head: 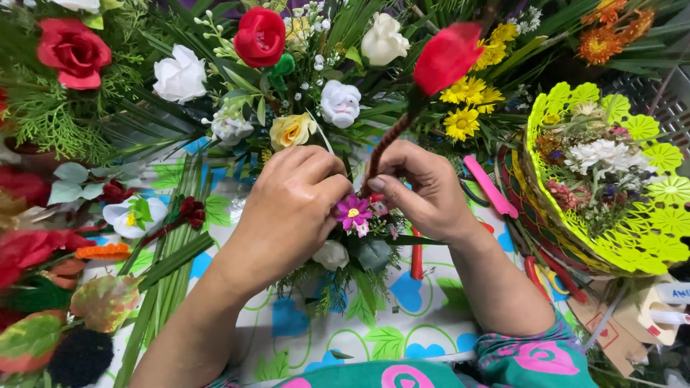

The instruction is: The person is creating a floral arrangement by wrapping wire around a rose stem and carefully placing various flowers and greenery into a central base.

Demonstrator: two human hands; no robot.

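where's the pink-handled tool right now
In the head view, the pink-handled tool lies on the table right of centre, between the right hand and the lime-green lace-wrapped bouquet.

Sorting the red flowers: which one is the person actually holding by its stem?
The red bud on the brown wrapped stem, pinched by the right hand. The two open red roses stand untouched behind.
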